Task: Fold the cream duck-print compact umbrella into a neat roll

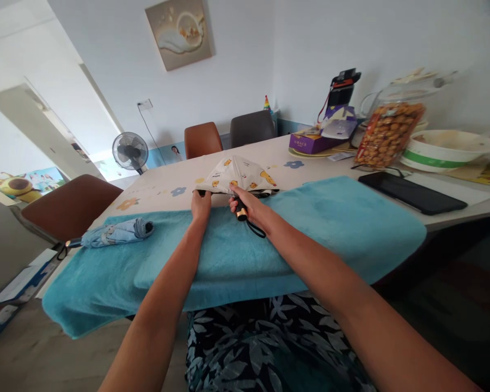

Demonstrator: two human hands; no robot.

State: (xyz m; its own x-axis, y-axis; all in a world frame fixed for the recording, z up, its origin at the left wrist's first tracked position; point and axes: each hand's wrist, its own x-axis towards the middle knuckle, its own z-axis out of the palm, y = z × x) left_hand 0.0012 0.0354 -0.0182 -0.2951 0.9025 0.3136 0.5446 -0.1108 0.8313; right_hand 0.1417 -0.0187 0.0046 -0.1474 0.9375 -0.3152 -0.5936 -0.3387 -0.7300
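A pale table point(159, 179) with printed flowers spread before the person, and a teal towel point(330, 218) covered its near edge, hanging over the side. At the middle, by the towel's far edge, lay the cream umbrella point(237, 175), its printed canopy bunched into a low cone and its handle end toward the person. A black tablet point(412, 193) lay flat near the right end of the towel, and a rolled blue umbrella point(116, 234) rested on the left end. The right hand point(248, 206) was closed around the cream umbrella's black handle point(240, 209); the left hand point(201, 204) had its fingers bent at the canopy's left edge, though how tightly they gripped could not be told. A thin black strap point(256, 230) dangled from the handle.
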